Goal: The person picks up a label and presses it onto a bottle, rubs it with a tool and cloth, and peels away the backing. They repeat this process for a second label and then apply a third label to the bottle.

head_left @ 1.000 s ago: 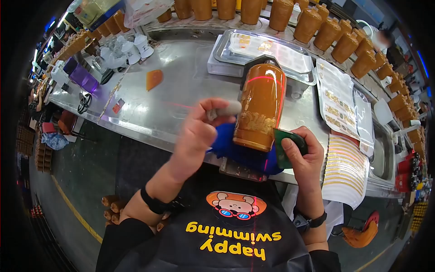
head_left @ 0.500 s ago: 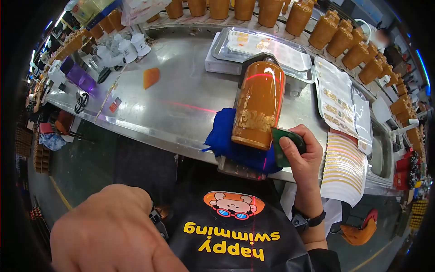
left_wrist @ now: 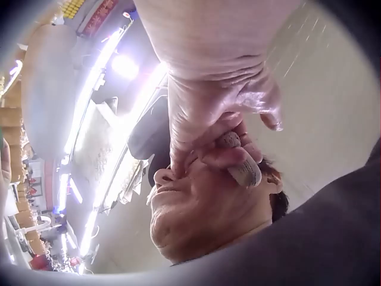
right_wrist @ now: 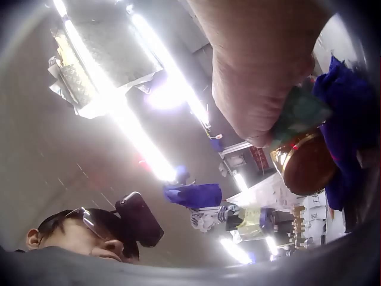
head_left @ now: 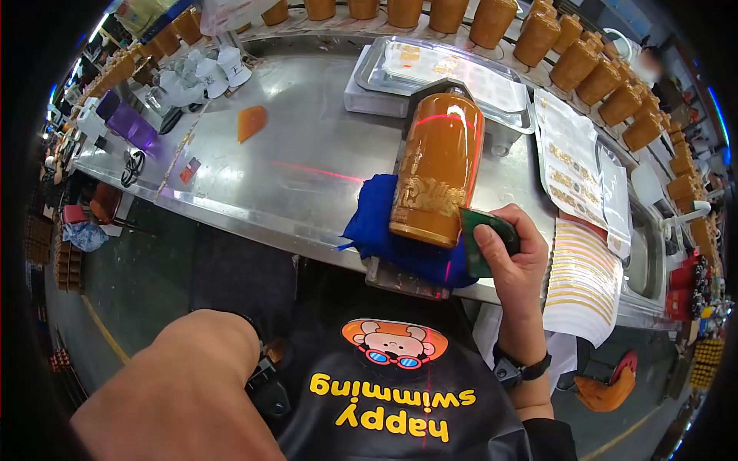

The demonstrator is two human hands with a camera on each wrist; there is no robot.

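Note:
My right hand [head_left: 523, 250] pinches a flat green scraper [head_left: 478, 250], thumb on top, its edge right at the lower side of a glossy brown bottle [head_left: 444, 150]. The bottle lies tilted, its base toward me over a bunched blue cloth [head_left: 369, 211], its neck end at a dark angular holder [head_left: 417, 100]. A gold pattern shows near its base. In the left wrist view my left hand [left_wrist: 205, 107] is up at the person's face, one finger extended against it, others bent, with pale finger covers. Only the left arm [head_left: 192, 376] shows in the head view.
Metal trays with decal sheets [head_left: 453, 69] lie behind the bottle; more decal sheets [head_left: 569, 161] and gold-striped strips [head_left: 584, 269] lie to the right. An orange scraper [head_left: 250, 123] and a purple container [head_left: 127, 123] are left. Several brown bottles [head_left: 492, 23] line the back.
My left hand has left the bottle's side and come up toward the face, out of the head view. The right hand stays beside the bottle with the green scraper.

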